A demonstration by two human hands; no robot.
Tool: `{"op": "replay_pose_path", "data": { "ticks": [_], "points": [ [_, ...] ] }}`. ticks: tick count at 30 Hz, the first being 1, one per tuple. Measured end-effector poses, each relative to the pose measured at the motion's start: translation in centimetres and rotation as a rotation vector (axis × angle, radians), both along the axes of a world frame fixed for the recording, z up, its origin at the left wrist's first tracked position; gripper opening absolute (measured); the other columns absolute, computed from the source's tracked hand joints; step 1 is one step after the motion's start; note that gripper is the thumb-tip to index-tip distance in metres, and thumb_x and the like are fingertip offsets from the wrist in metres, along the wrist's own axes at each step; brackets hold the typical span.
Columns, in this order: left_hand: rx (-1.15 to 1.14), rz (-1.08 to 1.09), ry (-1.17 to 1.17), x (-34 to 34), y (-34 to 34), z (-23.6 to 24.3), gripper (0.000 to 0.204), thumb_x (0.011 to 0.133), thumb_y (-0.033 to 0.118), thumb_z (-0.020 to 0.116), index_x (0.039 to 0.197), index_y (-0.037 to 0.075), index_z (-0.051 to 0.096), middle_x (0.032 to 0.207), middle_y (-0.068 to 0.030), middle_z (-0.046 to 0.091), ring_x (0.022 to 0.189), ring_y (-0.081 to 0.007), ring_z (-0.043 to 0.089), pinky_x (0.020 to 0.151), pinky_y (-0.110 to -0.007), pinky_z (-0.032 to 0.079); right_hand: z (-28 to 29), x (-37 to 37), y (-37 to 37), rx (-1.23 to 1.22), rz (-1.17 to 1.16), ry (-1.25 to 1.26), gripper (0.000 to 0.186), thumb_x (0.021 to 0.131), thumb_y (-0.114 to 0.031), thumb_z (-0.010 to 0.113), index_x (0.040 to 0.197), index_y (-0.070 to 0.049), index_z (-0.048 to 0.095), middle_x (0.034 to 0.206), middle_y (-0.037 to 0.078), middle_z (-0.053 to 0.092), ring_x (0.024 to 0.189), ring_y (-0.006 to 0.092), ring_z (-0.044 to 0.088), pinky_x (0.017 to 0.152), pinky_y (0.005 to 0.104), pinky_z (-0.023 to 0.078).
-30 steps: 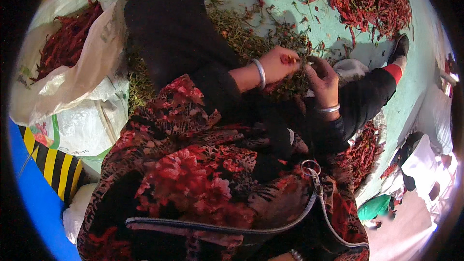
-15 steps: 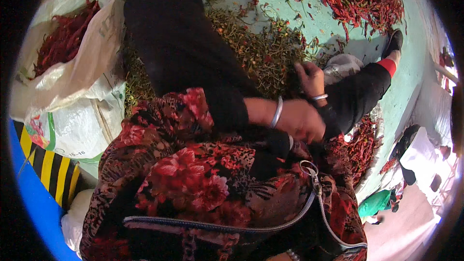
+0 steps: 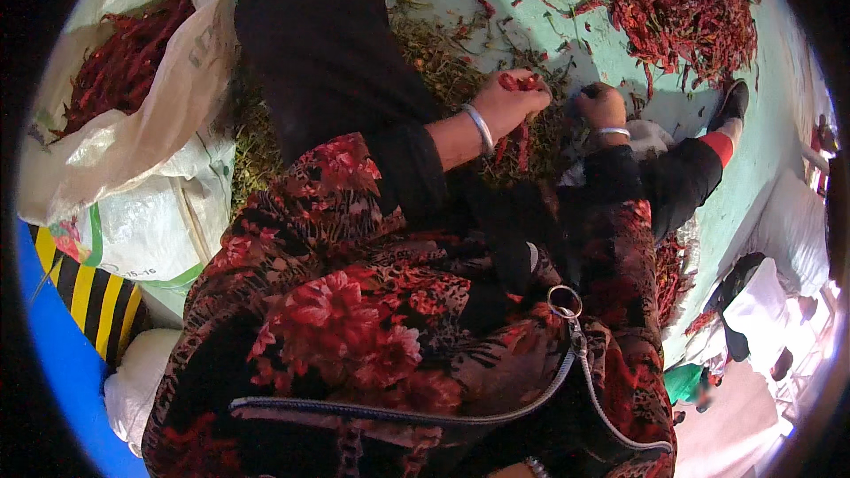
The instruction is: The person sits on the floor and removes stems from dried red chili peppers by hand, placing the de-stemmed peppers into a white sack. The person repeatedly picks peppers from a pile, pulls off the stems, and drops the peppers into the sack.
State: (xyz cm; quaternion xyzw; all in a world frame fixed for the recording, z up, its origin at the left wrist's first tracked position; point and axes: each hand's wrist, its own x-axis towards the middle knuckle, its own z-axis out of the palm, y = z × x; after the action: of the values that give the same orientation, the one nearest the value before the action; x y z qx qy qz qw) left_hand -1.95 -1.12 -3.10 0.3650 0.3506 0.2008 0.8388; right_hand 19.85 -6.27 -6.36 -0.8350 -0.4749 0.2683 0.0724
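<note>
My left hand, with a silver bangle, is closed on several dried red chillies, some dangling below the fist. It is above a spread of dry green stems between my legs. Just to the right, my right hand, also bangled, has its fingers curled in; what they hold, if anything, is hidden. My dark trouser leg borders the stems on the left, and a large heap of red chillies lies beyond the hands on the pale green floor.
An open white sack of chillies stands at left, beside yellow-black striping and a blue surface. More chillies lie by my right side. At far right are white cloths and a green item.
My left hand dropped toward my right side half a second ago and is now raised over the stems again, with chillies in it. My right hand has shifted slightly up and right, fingers more curled.
</note>
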Motion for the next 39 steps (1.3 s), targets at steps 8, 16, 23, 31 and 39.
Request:
{"op": "replay_pose_path", "data": {
  "ticks": [8, 16, 23, 31, 39],
  "points": [
    [0.058, 0.035, -0.055, 1.4, -2.0, 1.3, 0.01, 0.077, 0.013, 0.054, 0.08, 0.003, 0.057, 0.066, 0.0016, 0.053, 0.059, -0.0057, 0.047, 0.056, -0.02, 0.039, 7.1, -5.5, -3.4, 0.387, -0.052, 0.563, 0.017, 0.071, -0.007, 0.059, 0.086, 0.002, 0.058, 0.072, 0.004, 0.059, 0.063, 0.0074, 0.049, 0.058, 0.022, 0.042],
    [0.082, 0.135, 0.02, -1.2, 0.2, 2.3, 0.013, 0.08, 0.015, 0.051, 0.074, 0.005, 0.055, 0.066, -0.0002, 0.055, 0.055, -0.0058, 0.047, 0.048, -0.02, 0.035, 3.9, -4.9, -0.5, 0.565, 0.085, 0.447, 0.028, 0.074, -0.007, 0.057, 0.099, 0.004, 0.051, 0.085, 0.012, 0.057, 0.073, 0.0183, 0.055, 0.063, 0.0274, 0.043],
    [-0.241, 0.084, -0.342, -2.7, 2.7, 3.8, 0.019, 0.085, 0.023, 0.045, 0.079, 0.006, 0.053, 0.073, -0.0038, 0.057, 0.055, -0.0065, 0.048, 0.051, -0.019, 0.04, 2.0, -10.0, -1.6, 0.467, 0.428, 0.374, 0.042, 0.071, -0.013, 0.06, 0.111, -0.006, 0.047, 0.107, 0.018, 0.046, 0.094, 0.033, 0.047, 0.077, 0.0376, 0.04],
    [-0.293, 0.126, -0.431, -1.1, 3.2, 3.7, 0.021, 0.083, 0.027, 0.048, 0.084, 0.006, 0.053, 0.075, -0.0053, 0.058, 0.056, -0.009, 0.051, 0.051, -0.023, 0.044, 10.4, -7.5, -1.6, 0.382, -0.181, 0.744, 0.023, 0.078, -0.01, 0.056, 0.097, 0.003, 0.053, 0.079, 0.001, 0.058, 0.071, 0.0067, 0.05, 0.064, 0.0198, 0.042],
    [-0.242, 0.035, -0.45, -1.4, 3.7, 2.7, 0.015, 0.081, 0.014, 0.05, 0.089, 0.002, 0.056, 0.078, -0.003, 0.058, 0.063, -0.0081, 0.052, 0.059, -0.022, 0.045, 10.2, -10.5, 1.0, 0.486, -0.272, 0.942, 0.018, 0.078, -0.01, 0.057, 0.09, 0.003, 0.056, 0.076, 0.002, 0.057, 0.066, 0.0062, 0.051, 0.06, 0.0191, 0.042]
  ]
}}
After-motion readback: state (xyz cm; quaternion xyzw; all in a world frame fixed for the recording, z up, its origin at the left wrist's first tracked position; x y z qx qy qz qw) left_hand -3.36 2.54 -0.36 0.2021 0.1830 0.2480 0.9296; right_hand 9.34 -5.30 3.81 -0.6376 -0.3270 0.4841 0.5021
